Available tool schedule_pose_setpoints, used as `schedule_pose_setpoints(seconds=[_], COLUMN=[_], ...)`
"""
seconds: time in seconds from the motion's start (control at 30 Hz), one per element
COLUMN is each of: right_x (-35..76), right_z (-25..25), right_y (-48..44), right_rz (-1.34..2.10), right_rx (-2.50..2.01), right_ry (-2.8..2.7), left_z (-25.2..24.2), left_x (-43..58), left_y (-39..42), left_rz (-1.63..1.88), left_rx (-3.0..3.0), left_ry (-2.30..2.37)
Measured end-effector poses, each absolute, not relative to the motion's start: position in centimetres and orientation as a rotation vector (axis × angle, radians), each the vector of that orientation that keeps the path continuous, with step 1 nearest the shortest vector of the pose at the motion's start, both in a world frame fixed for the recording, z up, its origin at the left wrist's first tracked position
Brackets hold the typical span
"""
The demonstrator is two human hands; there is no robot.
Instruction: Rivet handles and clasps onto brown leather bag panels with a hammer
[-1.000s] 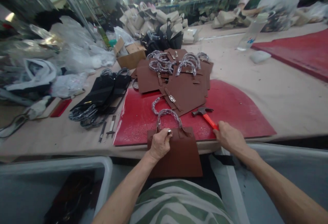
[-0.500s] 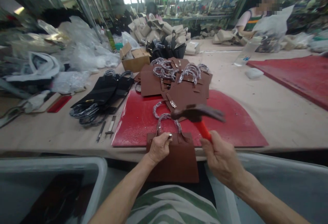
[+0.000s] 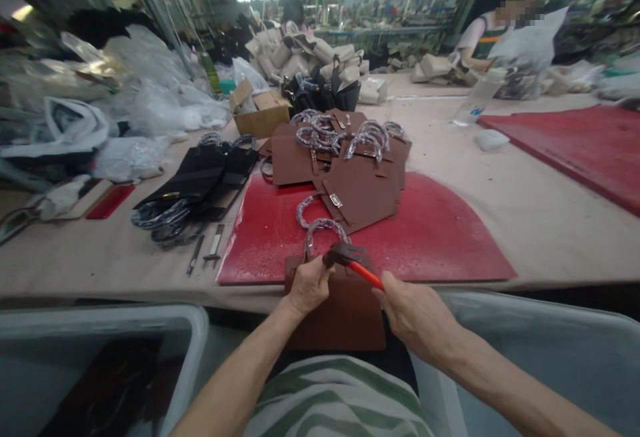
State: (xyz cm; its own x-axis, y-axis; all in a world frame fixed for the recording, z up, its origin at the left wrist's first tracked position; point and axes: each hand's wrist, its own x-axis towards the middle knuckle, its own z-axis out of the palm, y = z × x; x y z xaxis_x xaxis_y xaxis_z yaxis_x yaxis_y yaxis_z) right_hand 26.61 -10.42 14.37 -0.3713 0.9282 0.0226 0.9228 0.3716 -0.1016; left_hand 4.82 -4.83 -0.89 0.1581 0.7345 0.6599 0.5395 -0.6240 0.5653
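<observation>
A brown leather bag panel (image 3: 345, 313) with a plastic-wrapped handle (image 3: 324, 229) hangs over the near edge of the red mat (image 3: 435, 237). My left hand (image 3: 307, 285) is closed on the panel's top edge near the handle's base. My right hand (image 3: 417, 317) grips the orange handle of a hammer (image 3: 350, 260). The dark hammer head sits low, right beside my left fingers over the panel's top.
A stack of brown bag panels (image 3: 350, 163) lies at the mat's far side. Black panels (image 3: 200, 180) and small tools (image 3: 207, 250) are to the left. A cardboard box (image 3: 260, 113) sits behind. Grey bins (image 3: 100, 357) flank my lap. A person (image 3: 510, 30) works at the far right.
My right hand picked the hammer off the red mat, raised it, and has now brought its head down beside my left hand on the panel. My left hand stayed put.
</observation>
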Motion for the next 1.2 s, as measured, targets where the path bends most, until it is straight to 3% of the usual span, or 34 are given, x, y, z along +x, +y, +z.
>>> schedule_pose_setpoints(seconds=[0.27, 0.43, 0.57, 0.73, 1.0, 1.2], right_x=[30.6, 32.7, 30.4, 24.8, 23.0, 23.1], right_z=[10.1, 8.1, 8.0, 5.5, 3.2, 3.4], right_y=[-6.3, -1.5, -0.8, -3.8, -4.6, -4.4], right_rz=[0.539, 0.18, -0.108, 0.144, 0.216, 0.228], right_rx=[-1.851, -1.934, -1.692, -1.247, -1.359, -1.353], right_ry=[-2.41, -2.43, -2.334, -2.472, -2.457, -2.442], left_z=[-0.3, -0.7, -0.6, -0.4, 1.3, 2.7], left_x=[4.9, 4.9, 4.8, 4.7, 4.7, -3.5], left_y=[-5.0, -5.0, -5.0, -5.1, -6.0, -5.3], left_rz=[1.442, 1.443, 1.444, 1.413, 1.605, 1.557], left_rx=[2.187, 2.181, 2.161, 2.176, 1.383, 1.2], left_ry=[1.259, 1.231, 1.221, 1.218, 1.413, 1.805])
